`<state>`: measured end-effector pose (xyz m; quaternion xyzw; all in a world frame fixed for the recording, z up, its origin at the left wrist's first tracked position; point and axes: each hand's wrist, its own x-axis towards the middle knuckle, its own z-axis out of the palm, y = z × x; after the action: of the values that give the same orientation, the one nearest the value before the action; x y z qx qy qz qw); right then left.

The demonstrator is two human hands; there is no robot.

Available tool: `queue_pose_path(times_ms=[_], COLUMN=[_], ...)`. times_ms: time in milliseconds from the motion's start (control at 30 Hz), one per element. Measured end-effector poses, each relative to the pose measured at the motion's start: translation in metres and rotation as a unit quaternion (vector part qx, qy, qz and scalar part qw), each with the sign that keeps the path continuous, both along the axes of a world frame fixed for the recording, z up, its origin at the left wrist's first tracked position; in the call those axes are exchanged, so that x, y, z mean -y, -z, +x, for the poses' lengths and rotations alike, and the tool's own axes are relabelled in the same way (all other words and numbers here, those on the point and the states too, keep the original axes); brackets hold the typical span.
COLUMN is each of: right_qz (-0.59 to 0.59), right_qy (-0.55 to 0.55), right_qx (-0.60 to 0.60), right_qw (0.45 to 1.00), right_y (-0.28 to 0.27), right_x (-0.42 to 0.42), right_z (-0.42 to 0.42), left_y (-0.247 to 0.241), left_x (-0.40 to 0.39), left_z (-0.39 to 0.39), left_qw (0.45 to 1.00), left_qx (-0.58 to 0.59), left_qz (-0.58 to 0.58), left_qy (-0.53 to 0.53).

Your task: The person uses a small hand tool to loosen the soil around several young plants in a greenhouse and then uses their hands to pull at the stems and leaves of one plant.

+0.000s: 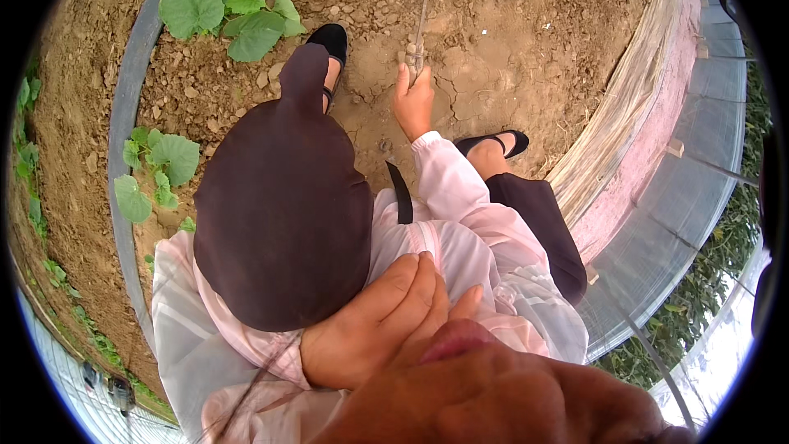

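Observation:
My right hand grips the worn handle of a thin metal hand tool, whose narrow shaft points away from me over the cracked soil; its tip, bent or widened, rests at or near the ground. My left hand is raised close to my chin, beside the zip of my pale pink jacket. Its fingers are bent together, and whether something small lies between them is hidden. A leafy young vine plant grows left of the tool, beyond my shoe.
A grey irrigation hose curves along the left over dry, crumbly soil. Another small vine plant stands beside it. On the right run a straw-coloured sheet and a clear plastic greenhouse wall. My black shoes are on the soil.

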<state>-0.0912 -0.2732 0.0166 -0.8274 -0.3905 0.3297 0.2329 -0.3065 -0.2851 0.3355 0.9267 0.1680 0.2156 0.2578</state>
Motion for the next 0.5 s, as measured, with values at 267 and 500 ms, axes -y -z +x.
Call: queue_pose_path(times_ms=[267, 500], right_qz=[0.015, 0.072], right_qy=[0.036, 0.205], right_qx=[-0.016, -0.073], right_qw=[0.999, 0.973], right_y=[0.056, 0.054], right_x=[-0.067, -0.212], right_z=[0.067, 0.212], left_y=[-0.003, -0.017], left_x=[-0.004, 0.008], left_z=[0.011, 0.025], left_qw=[0.999, 0.986], left_qx=[-0.031, -0.127], left_qz=[-0.008, -0.086], left_qy=[0.023, -0.067])
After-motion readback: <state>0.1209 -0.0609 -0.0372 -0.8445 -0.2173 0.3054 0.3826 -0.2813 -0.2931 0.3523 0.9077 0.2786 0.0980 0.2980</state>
